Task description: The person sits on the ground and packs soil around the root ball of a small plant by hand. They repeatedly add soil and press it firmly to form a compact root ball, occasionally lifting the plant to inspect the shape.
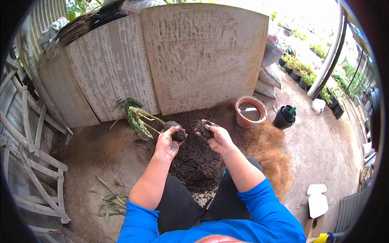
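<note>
My left hand (pixel 169 140) is closed around the dark root ball (pixel 176 128) of a leafy plant (pixel 137 117). The plant's stems tip over to the left, with long green leaves at their ends. Across from it, my right hand (pixel 218 138) is cupped around a clump of dark soil (pixel 205 128). A small gap separates the two hands. Below them, between my knees, lies a heap of loose dark soil (pixel 195 162).
To the right stand a terracotta-coloured pot (pixel 238 118) with murky water and stacked black pots (pixel 283 118). Brown fibre (pixel 271 156) lies beside my right leg. Boards (pixel 206 60) rise in front, a wooden frame (pixel 38 162) at left. Cut stems (pixel 114 201) lie lower left.
</note>
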A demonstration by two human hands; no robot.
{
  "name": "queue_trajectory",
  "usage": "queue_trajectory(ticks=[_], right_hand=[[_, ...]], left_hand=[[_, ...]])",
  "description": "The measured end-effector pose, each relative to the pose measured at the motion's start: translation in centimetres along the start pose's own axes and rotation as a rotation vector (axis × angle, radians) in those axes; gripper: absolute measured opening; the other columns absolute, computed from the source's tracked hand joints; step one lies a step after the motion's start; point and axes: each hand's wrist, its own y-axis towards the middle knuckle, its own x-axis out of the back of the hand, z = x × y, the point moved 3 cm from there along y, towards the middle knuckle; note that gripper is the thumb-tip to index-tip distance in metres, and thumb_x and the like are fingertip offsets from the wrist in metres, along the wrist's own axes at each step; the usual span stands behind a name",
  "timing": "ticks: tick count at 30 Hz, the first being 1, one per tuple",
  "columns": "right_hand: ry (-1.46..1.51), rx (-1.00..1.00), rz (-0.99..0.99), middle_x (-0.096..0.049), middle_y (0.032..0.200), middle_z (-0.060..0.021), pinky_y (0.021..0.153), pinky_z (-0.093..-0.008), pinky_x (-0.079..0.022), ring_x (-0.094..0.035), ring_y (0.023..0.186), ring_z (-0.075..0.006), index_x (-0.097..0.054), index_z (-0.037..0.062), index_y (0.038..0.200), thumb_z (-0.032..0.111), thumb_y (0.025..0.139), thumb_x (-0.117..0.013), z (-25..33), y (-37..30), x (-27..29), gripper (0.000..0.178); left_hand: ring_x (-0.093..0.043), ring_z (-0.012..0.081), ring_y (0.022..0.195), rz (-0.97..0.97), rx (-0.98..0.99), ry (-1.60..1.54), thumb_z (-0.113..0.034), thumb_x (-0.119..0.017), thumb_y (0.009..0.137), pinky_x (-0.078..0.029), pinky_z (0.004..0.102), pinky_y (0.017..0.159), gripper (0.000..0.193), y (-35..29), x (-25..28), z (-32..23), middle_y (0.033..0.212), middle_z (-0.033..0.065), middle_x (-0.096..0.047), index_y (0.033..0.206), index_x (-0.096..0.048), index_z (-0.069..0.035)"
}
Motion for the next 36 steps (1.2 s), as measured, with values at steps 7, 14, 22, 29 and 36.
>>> queue_trajectory(ticks=[7,14,22,29,36], right_hand=[[-0.009,-0.015,-0.006,-0.056,0.091,-0.0137,0.073,-0.0375,-0.053,-0.059,0.084,-0.0281,-0.051,-0.0006,0.102,0.002,0.085,-0.041,0.3,0.9,-0.5,0.02],[-0.048,0.004,-0.007,-0.055,0.093,-0.0133,0.072,-0.036,-0.054,-0.06,0.083,-0.0264,-0.051,-0.0004,0.102,0.002,0.085,-0.04,0.9,1.8,-0.7,0.021],[-0.068,0.037,-0.046,-0.054,0.091,-0.0118,0.072,-0.0362,-0.054,-0.059,0.083,-0.0259,-0.052,-0.0002,0.102,0.002,0.086,-0.039,1.3,1.7,-0.7,0.021],[-0.018,0.01,-0.027,-0.053,0.092,-0.0111,0.071,-0.0348,-0.054,-0.058,0.083,-0.0241,-0.051,0.0,0.103,0.001,0.085,-0.04,0.8,1.8,-0.3,0.021],[-0.106,0.042,-0.047,-0.053,0.092,-0.0094,0.073,-0.0365,-0.053,-0.057,0.086,-0.0249,-0.052,0.0015,0.105,0.0,0.083,-0.046,0.5,0.6,-0.8,0.023]], left_hand=[[-0.058,0.0243,0.08,-0.007,-0.03,0.048,-0.005,-0.06,0.074,-0.047,0.0448,0.077,0.012,0.4,0.3,0.0,0.082,0.0076,-0.058,0.085,-0.055,-0.005],[-0.057,0.0246,0.081,-0.016,-0.004,0.046,-0.005,-0.061,0.074,-0.048,0.0441,0.077,0.014,1.4,0.1,0.7,0.082,0.0076,-0.059,0.086,-0.055,-0.005],[-0.058,0.0249,0.081,-0.023,-0.005,0.071,-0.004,-0.061,0.074,-0.048,0.0439,0.076,0.014,1.3,-0.3,0.7,0.082,0.0082,-0.059,0.086,-0.055,-0.004],[-0.058,0.0248,0.08,-0.012,-0.006,0.051,-0.005,-0.06,0.074,-0.048,0.0439,0.077,0.013,1.1,-0.1,0.6,0.083,0.0088,-0.058,0.086,-0.055,-0.004],[-0.058,0.023,0.08,0.017,-0.005,0.028,-0.005,-0.061,0.075,-0.048,0.044,0.075,0.014,0.5,0.0,0.5,0.082,0.0079,-0.058,0.087,-0.054,-0.005]])
